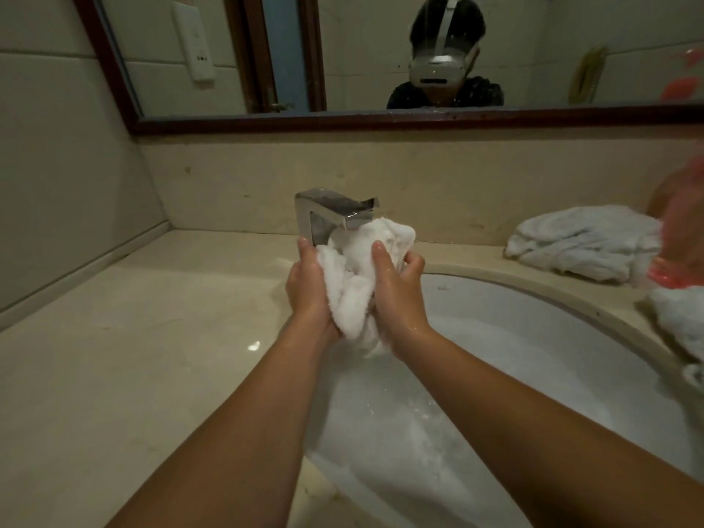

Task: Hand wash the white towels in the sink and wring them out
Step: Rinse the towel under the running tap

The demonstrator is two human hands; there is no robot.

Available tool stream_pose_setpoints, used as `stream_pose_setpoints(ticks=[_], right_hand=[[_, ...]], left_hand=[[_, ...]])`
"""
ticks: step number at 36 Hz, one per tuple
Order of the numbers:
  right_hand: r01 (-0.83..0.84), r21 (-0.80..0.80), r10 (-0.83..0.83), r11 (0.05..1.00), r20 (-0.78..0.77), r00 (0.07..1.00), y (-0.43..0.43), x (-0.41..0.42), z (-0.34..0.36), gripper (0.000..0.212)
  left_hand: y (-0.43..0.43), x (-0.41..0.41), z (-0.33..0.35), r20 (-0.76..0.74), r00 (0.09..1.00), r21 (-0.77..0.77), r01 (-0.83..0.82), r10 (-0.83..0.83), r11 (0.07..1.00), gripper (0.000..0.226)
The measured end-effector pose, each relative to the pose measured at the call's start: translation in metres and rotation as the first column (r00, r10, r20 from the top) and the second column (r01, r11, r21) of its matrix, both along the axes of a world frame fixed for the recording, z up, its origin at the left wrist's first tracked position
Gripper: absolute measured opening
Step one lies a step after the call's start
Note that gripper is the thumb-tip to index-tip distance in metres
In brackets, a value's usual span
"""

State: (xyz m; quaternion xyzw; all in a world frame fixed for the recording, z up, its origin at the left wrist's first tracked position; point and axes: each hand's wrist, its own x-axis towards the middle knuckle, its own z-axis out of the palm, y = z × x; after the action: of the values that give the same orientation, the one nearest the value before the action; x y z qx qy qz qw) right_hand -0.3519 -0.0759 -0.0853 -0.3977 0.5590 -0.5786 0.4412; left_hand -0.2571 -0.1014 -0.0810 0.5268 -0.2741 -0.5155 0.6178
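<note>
Landmark: chrome faucet [331, 213], base partly hidden behind the hands
Held towel [358, 276]: bunched white wad just under the faucet spout, above the sink [533, 318]
Left hand [310, 291]: curled round the wad's left side, fingertips hidden
Right hand [396, 295]: gripping the wad's right side
Water [419, 413]: sudsy, in the basin in front of the faucet
Second towel [583, 242]: heaped on the counter [152, 337], right of the faucet
Third towel [682, 322]: farther right, cut off by the frame edge
Pink object [682, 238]: far right of the faucet, too blurred to identify
</note>
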Motion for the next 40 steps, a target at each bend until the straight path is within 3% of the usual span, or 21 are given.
stream_pose_setpoints(ticks=[2, 5, 11, 16, 23, 36, 40], right_hand=[[-0.051, 0.013, 0.051, 0.999, -0.010, 0.999, 0.003, 0.001, 0.000, 0.101], [-0.080, 0.004, 0.080, 0.997, 0.030, 0.996, 0.004, 0.000, -0.001, 0.094], [-0.019, 0.006, 0.019, 1.000, 0.061, 0.998, -0.010, -0.009, 0.000, 0.057], [0.014, 0.024, -0.017, 1.000, 0.172, 0.985, -0.014, -0.010, 0.000, 0.059], [0.019, 0.053, -0.031, 0.998, 0.242, 0.970, -0.016, -0.008, -0.001, 0.049], [0.020, 0.018, -0.024, 1.000, 0.257, 0.966, -0.013, -0.005, 0.000, 0.055], [0.035, 0.031, -0.041, 0.999, 0.242, 0.970, -0.014, -0.004, -0.001, 0.053]], left_hand=[[-0.004, 0.001, -0.007, -0.078, 0.994, 0.018, 0.074, -0.072, 0.997, 0.094], [-0.018, 0.001, -0.017, -0.136, 0.980, -0.022, 0.141, -0.142, 0.990, 0.098], [-0.001, -0.007, 0.000, -0.135, 0.985, -0.044, 0.101, -0.106, 0.994, 0.061], [0.004, -0.015, 0.008, -0.185, 0.976, -0.071, 0.107, -0.118, 0.992, 0.048], [-0.004, -0.015, 0.002, -0.140, 0.987, -0.090, 0.071, -0.083, 0.993, 0.049], [-0.011, -0.012, -0.005, -0.101, 0.992, -0.111, 0.060, -0.071, 0.992, 0.056], [-0.012, -0.011, -0.007, -0.088, 0.993, -0.134, 0.062, -0.074, 0.989, 0.067]])
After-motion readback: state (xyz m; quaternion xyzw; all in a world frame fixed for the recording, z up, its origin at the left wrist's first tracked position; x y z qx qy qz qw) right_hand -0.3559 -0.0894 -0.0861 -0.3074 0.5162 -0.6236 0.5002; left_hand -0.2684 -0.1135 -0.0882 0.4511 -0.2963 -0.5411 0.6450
